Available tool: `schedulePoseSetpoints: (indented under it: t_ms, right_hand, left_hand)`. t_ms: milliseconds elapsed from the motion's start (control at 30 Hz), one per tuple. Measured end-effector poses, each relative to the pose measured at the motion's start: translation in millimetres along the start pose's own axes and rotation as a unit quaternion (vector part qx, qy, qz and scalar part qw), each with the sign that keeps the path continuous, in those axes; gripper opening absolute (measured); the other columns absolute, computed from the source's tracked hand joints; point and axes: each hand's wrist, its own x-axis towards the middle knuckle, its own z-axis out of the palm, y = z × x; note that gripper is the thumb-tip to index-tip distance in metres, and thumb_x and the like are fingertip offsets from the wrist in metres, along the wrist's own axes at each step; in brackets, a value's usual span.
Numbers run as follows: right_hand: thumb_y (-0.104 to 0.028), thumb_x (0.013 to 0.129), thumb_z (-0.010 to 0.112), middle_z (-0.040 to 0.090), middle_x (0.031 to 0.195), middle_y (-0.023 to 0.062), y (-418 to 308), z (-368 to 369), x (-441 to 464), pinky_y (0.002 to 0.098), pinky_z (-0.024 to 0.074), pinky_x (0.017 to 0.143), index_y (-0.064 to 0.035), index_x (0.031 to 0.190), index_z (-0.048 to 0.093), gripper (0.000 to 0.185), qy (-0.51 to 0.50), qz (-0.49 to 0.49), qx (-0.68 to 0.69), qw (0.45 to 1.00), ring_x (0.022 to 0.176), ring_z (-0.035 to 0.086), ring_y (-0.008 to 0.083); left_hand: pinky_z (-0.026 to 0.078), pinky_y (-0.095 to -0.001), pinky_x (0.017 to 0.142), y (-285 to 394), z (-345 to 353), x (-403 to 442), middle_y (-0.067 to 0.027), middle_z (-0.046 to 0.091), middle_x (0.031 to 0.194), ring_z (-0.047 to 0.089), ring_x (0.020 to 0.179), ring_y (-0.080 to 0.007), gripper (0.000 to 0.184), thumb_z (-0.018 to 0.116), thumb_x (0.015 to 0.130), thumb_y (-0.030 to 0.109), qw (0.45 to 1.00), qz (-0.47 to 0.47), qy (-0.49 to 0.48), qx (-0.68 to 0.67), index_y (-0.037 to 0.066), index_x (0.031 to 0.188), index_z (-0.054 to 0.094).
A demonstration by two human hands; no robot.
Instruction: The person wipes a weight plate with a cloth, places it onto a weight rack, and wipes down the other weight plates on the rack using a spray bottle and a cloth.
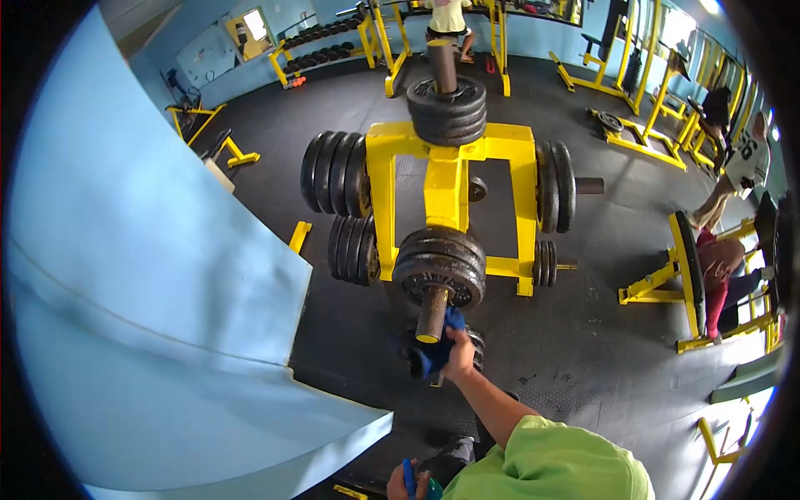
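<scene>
My right hand [459, 355] is closed on a blue cloth [437, 353], just below and beside the yellow-tipped end of a metal peg [432, 315]. That peg sticks out toward me from a yellow weight rack [447, 193] and carries several black weight plates [439, 265]. Down at the bottom edge, my left hand [403, 483] is wrapped round what looks like a spray bottle [409, 477] with a blue upper part and a green body, mostly hidden. More plates sit on a lower peg behind the cloth.
Plates [335, 173] hang on the rack's left side and more plates [556, 187] on its right. A light blue wall [167, 250] juts in at left. To the right, a person [722, 267] is on a yellow bench and another person [747, 162] stands. Dumbbells [321, 42] line a far rack.
</scene>
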Motion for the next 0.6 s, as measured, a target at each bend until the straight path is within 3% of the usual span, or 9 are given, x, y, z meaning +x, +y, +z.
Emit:
schedulePoseSetpoints:
  t_ms: [100,167,233,267,333,400,467,567,600]
  right_hand:
    - [-0.018,0.083,0.056,0.059,0.099,0.0129,-33,29,19,0.0417,0.0445,0.088,-0.0051,0.106,0.060,0.027,0.017,-0.198,-0.136,0.971,0.092,0.058,0.0328]
    - [-0.014,0.082,0.059,0.056,0.102,0.0182,-55,57,-10,0.0396,0.0427,0.087,-0.0024,0.101,0.060,0.023,0.006,-0.433,-0.453,0.779,0.093,0.055,0.0379]
    - [-0.011,0.071,0.065,0.053,0.118,0.0217,-80,79,-19,0.0482,0.0386,0.091,-0.0059,0.104,0.061,0.033,-0.080,-0.616,-0.527,0.580,0.105,0.052,0.0410]
    - [-0.011,0.067,0.068,0.052,0.124,0.0222,-100,99,-25,0.0521,0.0370,0.092,-0.0081,0.105,0.061,0.039,-0.112,-0.674,-0.563,0.465,0.110,0.051,0.0408]
    - [-0.013,0.061,0.070,0.047,0.131,0.0244,-116,116,-5,0.0576,0.0352,0.093,-0.0121,0.108,0.061,0.048,-0.123,-0.632,-0.660,0.386,0.118,0.049,0.0391]
    - [-0.016,0.060,0.071,0.047,0.131,0.0254,-121,97,24,0.0578,0.0342,0.095,-0.0141,0.110,0.060,0.051,-0.131,-0.642,-0.660,0.368,0.120,0.047,0.0392]
    - [-0.020,0.067,0.069,0.047,0.133,0.0237,-111,48,39,0.0559,0.0323,0.100,-0.0108,0.118,0.057,0.053,-0.185,-0.675,-0.560,0.442,0.124,0.043,0.0413]
    - [-0.033,0.092,0.052,0.045,0.133,0.0252,-106,11,46,0.0484,0.0294,0.107,0.0015,0.132,0.045,0.053,-0.112,-0.483,-0.461,0.736,0.127,0.039,0.0467]
    - [-0.034,0.095,0.048,0.045,0.134,0.0256,-119,19,36,0.0489,0.0286,0.107,-0.0001,0.132,0.047,0.050,-0.126,-0.442,-0.478,0.749,0.125,0.040,0.0456]
  left_hand:
    - [0.051,-0.0402,0.088,-1,-34,40,-0.0184,0.063,0.113,0.063,0.093,-0.0339,0.058,0.071,0.086,0.023,0.987,0.081,-0.042,0.133,-0.001,0.134,0.048]
    - [0.050,-0.0342,0.077,5,-48,62,-0.0134,0.064,0.100,0.061,0.081,-0.0227,0.053,0.074,0.082,0.023,0.997,-0.005,-0.040,0.068,-0.001,0.124,0.052]
    - [0.050,-0.0273,0.065,19,-55,87,-0.0075,0.065,0.081,0.062,0.069,-0.0117,0.046,0.078,0.078,0.025,0.992,-0.128,-0.007,-0.005,0.000,0.111,0.058]
    - [0.050,-0.0271,0.064,14,-53,95,-0.0070,0.065,0.081,0.062,0.070,-0.0116,0.043,0.076,0.079,0.022,0.990,-0.138,0.020,-0.037,0.000,0.112,0.057]
    - [0.050,-0.0286,0.065,11,-52,104,-0.0085,0.062,0.086,0.062,0.069,-0.0143,0.043,0.075,0.081,0.020,0.976,-0.198,0.034,-0.082,-0.001,0.113,0.055]
    - [0.050,-0.0279,0.064,20,-48,116,-0.0075,0.062,0.084,0.061,0.068,-0.0131,0.041,0.074,0.081,0.018,0.977,-0.186,0.059,-0.087,-0.001,0.113,0.055]
    - [0.050,-0.0270,0.065,36,-42,122,-0.0066,0.063,0.082,0.061,0.069,-0.0118,0.040,0.074,0.081,0.016,0.965,-0.200,0.092,-0.142,0.000,0.113,0.056]
    - [0.051,-0.0270,0.065,54,-27,131,-0.0063,0.063,0.081,0.061,0.070,-0.0107,0.040,0.075,0.079,0.015,0.957,-0.224,0.092,-0.156,0.001,0.112,0.056]
    - [0.052,-0.0275,0.065,55,-24,130,-0.0062,0.063,0.082,0.061,0.070,-0.0110,0.041,0.075,0.079,0.015,0.966,-0.212,0.074,-0.131,0.001,0.113,0.056]
